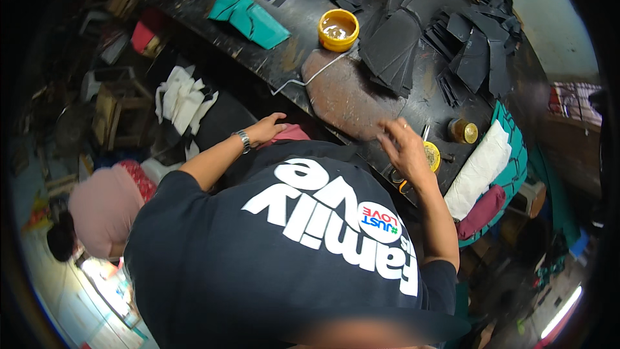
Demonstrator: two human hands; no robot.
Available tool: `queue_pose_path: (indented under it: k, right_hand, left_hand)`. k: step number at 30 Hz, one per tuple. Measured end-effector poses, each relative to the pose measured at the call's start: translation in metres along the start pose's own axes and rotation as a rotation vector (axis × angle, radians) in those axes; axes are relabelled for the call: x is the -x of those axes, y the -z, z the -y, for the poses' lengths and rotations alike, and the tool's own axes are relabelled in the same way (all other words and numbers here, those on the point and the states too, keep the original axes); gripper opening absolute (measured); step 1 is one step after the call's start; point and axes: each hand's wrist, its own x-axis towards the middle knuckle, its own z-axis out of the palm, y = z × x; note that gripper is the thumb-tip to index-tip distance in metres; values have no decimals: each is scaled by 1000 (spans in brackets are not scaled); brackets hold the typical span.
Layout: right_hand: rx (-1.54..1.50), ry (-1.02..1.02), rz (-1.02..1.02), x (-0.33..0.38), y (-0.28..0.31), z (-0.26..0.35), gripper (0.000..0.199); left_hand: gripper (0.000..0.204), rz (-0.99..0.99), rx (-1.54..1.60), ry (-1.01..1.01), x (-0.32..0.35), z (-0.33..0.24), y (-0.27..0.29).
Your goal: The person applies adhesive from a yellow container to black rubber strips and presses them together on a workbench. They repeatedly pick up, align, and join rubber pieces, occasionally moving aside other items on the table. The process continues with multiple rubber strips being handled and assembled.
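My left hand (263,130), with a metal watch at its wrist, lies by a reddish-pink cloth (292,133) below the table edge. Its fingers are stretched out and nothing shows in them. Over the near right rim of a worn brown board (345,100) hovers my right hand (407,148), a ring on one finger. Its fingers are apart, slightly bent, and hold nothing; whether they touch the board I cannot tell. Beyond the board stands a yellow bowl (338,31) of brownish liquid. A bent wire (310,81) stretches over the board's left edge. Black cut pieces (394,45) fan out beside it.
More black pieces (475,48) pile up at the right. Near my right hand are a yellow-topped jar (431,154), orange-handled scissors (404,187) and another jar (464,131). White cloth (481,171) lies on teal material. A teal piece (250,21) rests far left. A person (106,207) is at left.
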Motion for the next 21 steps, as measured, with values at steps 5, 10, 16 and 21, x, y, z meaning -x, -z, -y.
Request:
queue_pose_path:
  k: [5, 10, 16, 21]
  right_hand:
    - [-41, -201, -454, -95, 10, -22, 43]
    - [198, -480, -681, -175, 25, -60, 69]
    - [125, -402, -783, -211, -18, -100, 91]
    - [172, -242, -937, -207, -35, -105, 92]
  left_hand:
    - [44, 38, -140, 73, -2, -29, 88]
    - [32, -138, -441, -429, 12, -84, 146]
    - [101, -248, -195, -692, -56, -133, 124]
    - [132, -478, -206, -1048, -139, -153, 94]
